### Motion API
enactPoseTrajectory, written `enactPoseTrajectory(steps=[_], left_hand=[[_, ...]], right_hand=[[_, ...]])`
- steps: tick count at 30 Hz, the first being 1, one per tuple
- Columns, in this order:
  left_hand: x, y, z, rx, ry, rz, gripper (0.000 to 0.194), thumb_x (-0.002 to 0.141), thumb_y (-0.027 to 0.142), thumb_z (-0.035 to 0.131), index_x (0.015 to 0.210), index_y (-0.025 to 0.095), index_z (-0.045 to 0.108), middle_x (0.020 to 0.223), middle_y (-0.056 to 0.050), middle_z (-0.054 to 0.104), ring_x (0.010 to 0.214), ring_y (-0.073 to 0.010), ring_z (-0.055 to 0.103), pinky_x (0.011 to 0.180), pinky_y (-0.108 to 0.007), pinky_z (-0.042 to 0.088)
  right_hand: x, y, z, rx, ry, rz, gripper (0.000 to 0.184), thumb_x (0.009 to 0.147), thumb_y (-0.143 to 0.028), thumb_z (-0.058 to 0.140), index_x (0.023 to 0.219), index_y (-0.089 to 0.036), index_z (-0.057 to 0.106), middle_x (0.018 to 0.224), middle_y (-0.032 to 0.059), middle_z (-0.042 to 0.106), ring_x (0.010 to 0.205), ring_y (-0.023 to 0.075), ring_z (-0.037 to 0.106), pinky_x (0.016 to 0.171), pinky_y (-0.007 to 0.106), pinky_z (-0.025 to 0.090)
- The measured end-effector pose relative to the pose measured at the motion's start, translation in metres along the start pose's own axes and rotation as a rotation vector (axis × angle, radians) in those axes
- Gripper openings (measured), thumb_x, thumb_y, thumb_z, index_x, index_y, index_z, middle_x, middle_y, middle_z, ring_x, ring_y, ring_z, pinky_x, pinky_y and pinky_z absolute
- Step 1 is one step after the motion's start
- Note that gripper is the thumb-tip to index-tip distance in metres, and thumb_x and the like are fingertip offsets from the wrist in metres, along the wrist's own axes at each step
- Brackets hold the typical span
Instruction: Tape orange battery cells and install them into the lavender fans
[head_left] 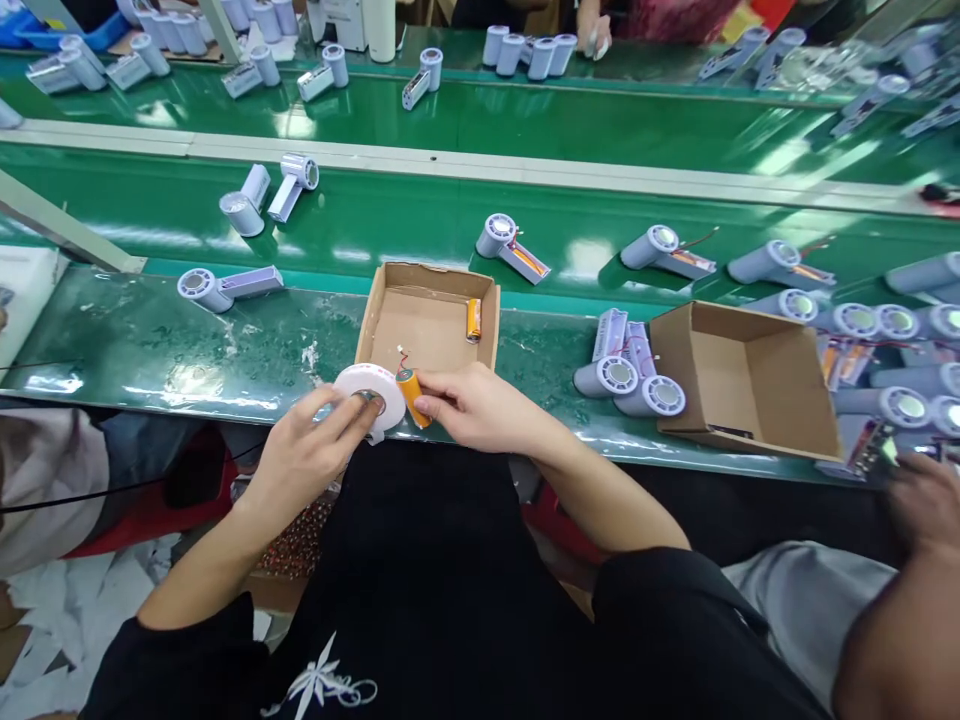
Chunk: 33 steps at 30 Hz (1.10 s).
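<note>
My left hand is closed on a roll of white tape, its fingers over the core. Between the thumb and fingers of my right hand is an orange cylindrical battery, with a thin red wire and small white connector at its top. Battery and roll are side by side, close to the bench's front edge; whether they touch I cannot tell. Just behind them lies a shallow cardboard box with another orange battery inside, near its right wall.
A second cardboard box stands to the right, beside several pale purple handheld fan bodies. More fan bodies lie along the green conveyor behind. A co-worker's hand is at the far right; another person's hand shows across the line.
</note>
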<state>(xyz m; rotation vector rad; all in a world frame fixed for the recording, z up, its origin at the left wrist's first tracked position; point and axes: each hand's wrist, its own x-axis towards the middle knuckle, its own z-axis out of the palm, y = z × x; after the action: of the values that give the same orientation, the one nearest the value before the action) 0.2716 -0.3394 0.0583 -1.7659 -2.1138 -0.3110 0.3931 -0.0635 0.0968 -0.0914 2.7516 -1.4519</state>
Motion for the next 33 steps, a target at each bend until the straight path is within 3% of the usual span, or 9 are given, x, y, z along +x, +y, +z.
enactPoseTrajectory(steps=[5,11,13,16,19,24,27,29,33], left_hand=[[0.012,0.002,-0.002,0.078,0.042,0.037,0.067,0.101,0.007,0.072,0.162,0.033,0.063,0.128,-0.003,0.084,0.114,-0.0259,0.066,0.107,-0.04,0.059],[0.009,0.04,0.01,0.095,0.269,-0.105,0.063,0.096,0.031,0.086,0.155,0.028,0.067,0.102,-0.007,0.083,0.087,-0.0264,0.062,0.087,-0.046,0.053],[0.002,0.061,0.006,-0.024,0.29,-0.129,0.059,0.092,0.038,0.09,0.147,0.028,0.071,0.09,-0.005,0.079,0.08,-0.0248,0.06,0.083,-0.045,0.052],[-0.016,0.062,0.001,-0.239,0.239,-0.08,0.043,0.093,0.04,0.089,0.133,0.031,0.077,0.077,-0.001,0.073,0.073,-0.0224,0.056,0.075,-0.042,0.05],[-0.042,0.006,0.013,-0.102,0.229,-0.252,0.038,0.095,0.029,0.086,0.132,0.029,0.079,0.09,-0.005,0.079,0.085,-0.0258,0.063,0.085,-0.045,0.051],[-0.046,-0.123,0.045,-0.152,0.096,-0.318,0.027,0.103,0.039,0.074,0.126,0.028,0.081,0.115,-0.008,0.085,0.115,-0.0332,0.069,0.103,-0.051,0.057],[0.02,-0.174,0.065,-0.141,0.147,-0.42,0.025,0.109,0.043,0.065,0.12,0.026,0.08,0.114,-0.005,0.086,0.11,-0.0266,0.074,0.11,-0.048,0.056],[0.086,-0.206,0.087,-0.127,0.019,-0.556,0.037,0.108,0.049,0.066,0.126,0.019,0.078,0.122,-0.005,0.085,0.118,-0.0245,0.074,0.117,-0.045,0.052],[0.194,-0.262,0.139,-0.065,-0.032,-0.808,0.064,0.107,0.054,0.069,0.145,0.002,0.065,0.144,-0.022,0.074,0.128,-0.0284,0.071,0.12,-0.051,0.052]], right_hand=[[0.005,0.012,0.016,0.344,0.133,0.057,0.026,0.101,-0.045,0.073,0.088,-0.021,0.069,0.077,0.0002,0.074,0.07,0.0157,0.064,0.07,0.028,0.048],[0.012,0.009,0.099,1.066,0.756,0.138,0.063,0.087,-0.078,0.08,0.12,-0.025,0.072,0.111,0.0112,0.085,0.1,0.03,0.083,0.085,0.044,0.071],[0.006,0.005,0.095,1.074,0.817,0.157,0.064,0.085,-0.079,0.082,0.119,-0.025,0.071,0.113,0.0133,0.085,0.106,0.0334,0.085,0.084,0.047,0.073],[-0.013,0.012,0.034,0.798,1.016,0.17,0.056,0.088,-0.075,0.078,0.12,-0.029,0.073,0.127,0.0125,0.083,0.121,0.0349,0.082,0.095,0.051,0.073],[-0.037,0.03,-0.035,0.48,1.383,0.166,0.051,0.099,-0.07,0.061,0.137,-0.036,0.07,0.154,0.0094,0.072,0.144,0.0364,0.071,0.111,0.058,0.067],[-0.066,0.063,-0.045,0.569,1.236,0.165,0.044,0.091,-0.061,0.082,0.132,-0.046,0.071,0.128,0.005,0.084,0.119,0.0325,0.083,0.093,0.052,0.073],[-0.07,0.078,-0.028,0.621,1.178,0.144,0.043,0.09,-0.058,0.088,0.128,-0.049,0.07,0.113,-0.0004,0.086,0.101,0.0264,0.087,0.08,0.044,0.074],[-0.065,0.082,-0.025,0.629,1.176,0.116,0.041,0.09,-0.057,0.09,0.125,-0.051,0.069,0.111,-0.0025,0.086,0.094,0.025,0.087,0.077,0.043,0.074],[-0.054,0.079,-0.03,0.697,1.188,0.058,0.041,0.088,-0.053,0.094,0.122,-0.052,0.071,0.109,-0.0049,0.086,0.093,0.0225,0.088,0.079,0.039,0.075]])
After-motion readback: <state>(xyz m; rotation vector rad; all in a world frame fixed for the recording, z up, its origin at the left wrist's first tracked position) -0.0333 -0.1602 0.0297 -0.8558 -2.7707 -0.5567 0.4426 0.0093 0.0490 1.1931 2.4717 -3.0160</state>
